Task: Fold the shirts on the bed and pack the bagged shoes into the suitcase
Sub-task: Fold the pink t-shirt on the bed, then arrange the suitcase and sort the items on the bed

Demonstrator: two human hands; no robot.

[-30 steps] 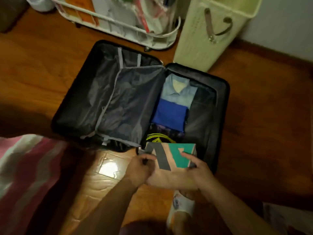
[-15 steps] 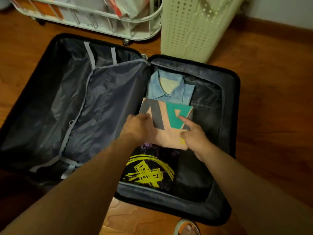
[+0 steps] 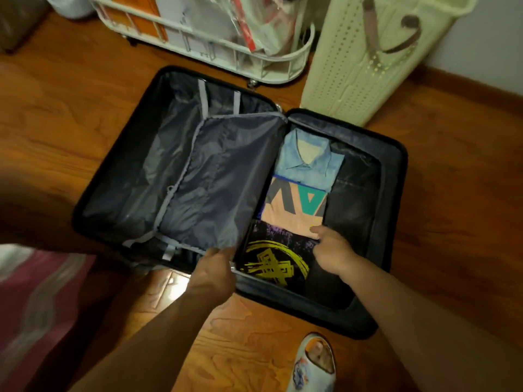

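Suitcase: my black suitcase (image 3: pixel 394 193) lies open flat on the wooden floor (image 3: pixel 70 114), both halves up.
Shirts: three folded shirts sit in a row in the right half, each overlapping the next: a light blue collared shirt (image 3: pixel 307 157) farthest from me, a peach shirt (image 3: pixel 294 207) with grey and teal shapes in the middle, a black shirt (image 3: pixel 271 258) with a yellow print nearest.
Left hand: my left hand (image 3: pixel 212 274) grips the near edge of the grey lining flap (image 3: pixel 220 176) at the suitcase's centre, fingers curled over the fabric.
Right hand: my right hand (image 3: pixel 332 250) rests on the black shirt, its outstretched fingertip touching the peach shirt's near edge; it holds nothing.
Around: a cream laundry basket (image 3: pixel 365 60) and a white wire cart (image 3: pixel 215 43) stand beyond the suitcase; my slippered foot (image 3: pixel 314 363) is near its front rim.
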